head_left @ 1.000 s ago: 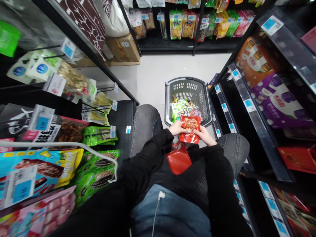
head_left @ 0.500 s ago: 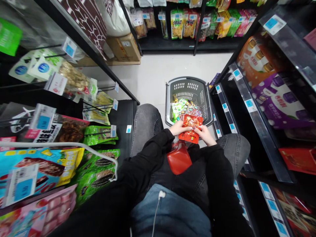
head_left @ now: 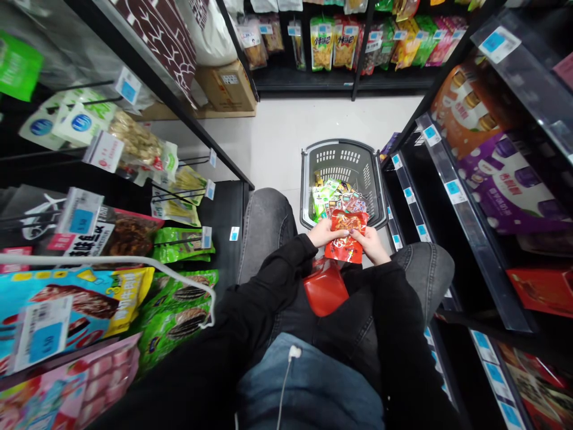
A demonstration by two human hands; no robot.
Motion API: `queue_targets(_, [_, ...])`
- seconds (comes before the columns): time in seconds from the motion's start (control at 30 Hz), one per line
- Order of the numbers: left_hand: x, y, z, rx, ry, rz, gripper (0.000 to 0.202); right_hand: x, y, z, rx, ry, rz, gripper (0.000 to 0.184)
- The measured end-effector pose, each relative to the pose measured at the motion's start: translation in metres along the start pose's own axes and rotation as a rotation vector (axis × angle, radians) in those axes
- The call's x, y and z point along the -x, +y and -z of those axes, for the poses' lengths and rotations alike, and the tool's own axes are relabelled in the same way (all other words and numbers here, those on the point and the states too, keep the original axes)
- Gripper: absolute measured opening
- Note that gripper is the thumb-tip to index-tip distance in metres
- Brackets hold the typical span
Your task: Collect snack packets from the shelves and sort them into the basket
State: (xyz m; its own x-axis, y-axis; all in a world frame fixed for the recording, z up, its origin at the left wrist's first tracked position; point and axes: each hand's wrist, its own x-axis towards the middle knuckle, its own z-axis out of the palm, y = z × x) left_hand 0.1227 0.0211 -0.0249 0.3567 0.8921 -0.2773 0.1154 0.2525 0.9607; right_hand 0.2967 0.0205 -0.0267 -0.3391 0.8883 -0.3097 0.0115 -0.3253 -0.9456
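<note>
A shiny red snack packet (head_left: 346, 251) is held in front of my knees, over the near rim of a grey shopping basket (head_left: 380, 179). My left hand (head_left: 320, 233) grips its left side and my right hand (head_left: 372, 243) its right side, both thumbs lying across the front. The fingers behind the packet are hidden. Inside the basket lie several small snack packets (head_left: 329, 192), green, yellow and patterned. A glossy red pouch or bag (head_left: 326, 291) rests on my lap below the hands.
Hanging snack bags (head_left: 179, 245) and price tags line the left shelf (head_left: 228, 209). On the right, a shelf rack (head_left: 465, 221) holds purple boxes (head_left: 510, 179). A cardboard box (head_left: 226, 89) stands at the back left. A white cable (head_left: 179, 278) crosses the left side.
The red packet has tilted slightly in my hands, and its lower edge sits a little lower. Both hands keep their hold; the basket has not moved.
</note>
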Motion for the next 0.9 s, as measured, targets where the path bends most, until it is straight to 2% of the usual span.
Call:
queue_targets(0.2, [-0.002, 0.001, -0.001, -0.145, 0.091, -0.001, 0.047, 0.0, -0.001, 0.001, -0.005, 0.024, -0.01, 0.047])
queue_targets(0.43, [-0.003, -0.003, 0.0, -0.089, 0.171, 0.005, 0.046, -0.001, 0.0, -0.006, -0.061, -0.004, 0.011, 0.047])
queue_targets(0.63, [-0.006, -0.008, -0.002, 0.082, 0.113, 0.005, 0.053, -0.002, 0.0, 0.001, 0.0, -0.041, -0.042, 0.046])
queue_targets(0.9, [-0.006, -0.01, -0.004, -0.026, 0.278, 0.008, 0.051, -0.002, 0.003, -0.004, 0.043, -0.071, -0.057, 0.043])
